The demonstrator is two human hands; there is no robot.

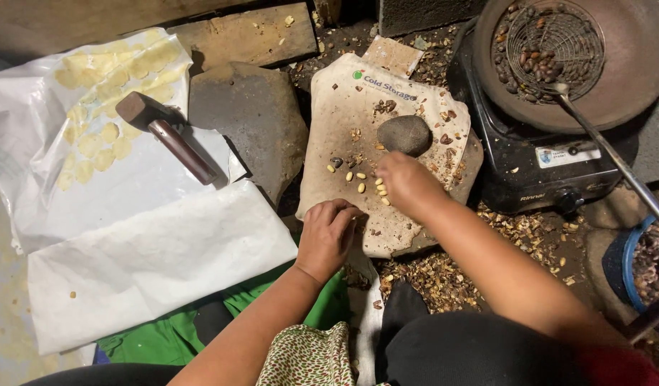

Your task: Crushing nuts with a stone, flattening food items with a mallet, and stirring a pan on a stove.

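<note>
My right hand (406,183) rests on a beige cloth-covered slab (343,107), fingers curled over several pale peeled seeds (359,176); whether it grips any I cannot tell. A smooth dark round stone (405,134) lies just beyond it on the cloth. My left hand (328,234) sits at the cloth's near edge, fingers bent down against it, holding nothing I can see. Bits of brown shell are scattered over the cloth.
A hammer (165,132) lies on white plastic sheets (129,236) at left, beside flattened yellowish chips (93,143) and a flat grey stone (254,118). At right a black stove (529,171) carries a wok (630,78) with a wire skimmer (551,46) of dark seeds. Shell litter (444,275) covers the ground.
</note>
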